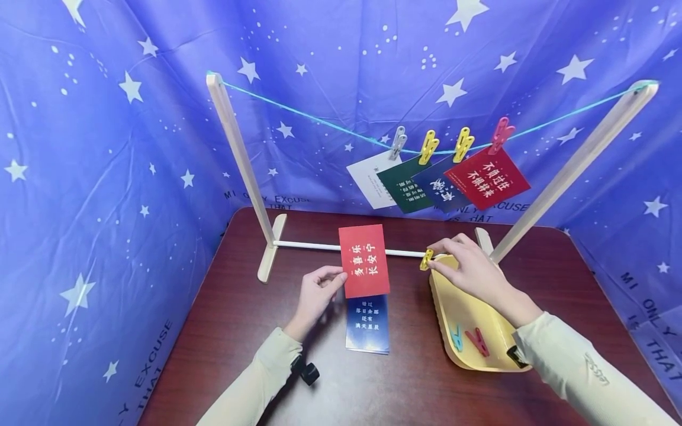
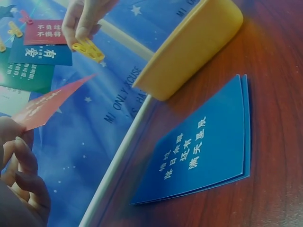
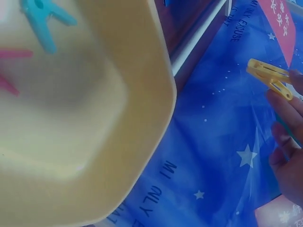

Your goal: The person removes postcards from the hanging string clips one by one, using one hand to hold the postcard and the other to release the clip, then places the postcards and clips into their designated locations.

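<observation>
My left hand (image 1: 318, 294) pinches a red card (image 1: 364, 260) with white lettering by its left edge, thumb in front. Blue cards (image 1: 367, 325) lie stacked on the table below it; the left wrist view shows at least two. My right hand (image 1: 474, 269) pinches a yellow clothespin (image 1: 427, 259) between thumb and fingers, over the far left rim of a yellow basket (image 1: 444, 337). In the right wrist view the yellow clothespin (image 3: 270, 78) points away from the fingertips. A turquoise clothespin (image 1: 457, 338) and a red clothespin (image 1: 478, 341) lie inside the basket.
A wooden frame (image 1: 240, 154) with two posts holds a turquoise string (image 1: 314, 117). From it hang a white card (image 1: 373, 180), a green card (image 1: 405, 189), a dark blue card (image 1: 439, 183) and a red card (image 1: 487, 177), each by a clothespin. A white rod (image 1: 306, 245) joins the feet.
</observation>
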Available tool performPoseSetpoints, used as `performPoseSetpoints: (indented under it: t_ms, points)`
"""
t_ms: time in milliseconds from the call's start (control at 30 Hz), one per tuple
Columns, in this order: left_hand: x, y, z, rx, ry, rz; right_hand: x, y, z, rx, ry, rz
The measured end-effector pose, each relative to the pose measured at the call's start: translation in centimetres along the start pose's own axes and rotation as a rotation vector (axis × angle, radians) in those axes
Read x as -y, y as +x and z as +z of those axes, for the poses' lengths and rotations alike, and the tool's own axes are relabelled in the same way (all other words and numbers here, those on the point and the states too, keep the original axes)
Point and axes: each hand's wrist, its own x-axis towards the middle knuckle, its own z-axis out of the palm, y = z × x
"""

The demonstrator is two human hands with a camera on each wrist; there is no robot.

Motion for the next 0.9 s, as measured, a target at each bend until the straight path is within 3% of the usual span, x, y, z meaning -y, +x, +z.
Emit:
performPoseSetpoints:
  t_ms: [300,567,900]
  points:
    - [0.5,-0.3,-0.4,0.019,0.038,-0.081,-0.3,-0.5,0.4,-0.023,-0.005,-0.011]
    - [0.6,-0.7,-0.3,0.048,0.022,-0.111,-0.6,-0.9,0.6,-0.024,-0.013,-0.015]
    - [1.5,-1.2,0.1,0.099,0.049,-0.149,-1.0,-2.0,0.6,-0.005,-0.007,0.042]
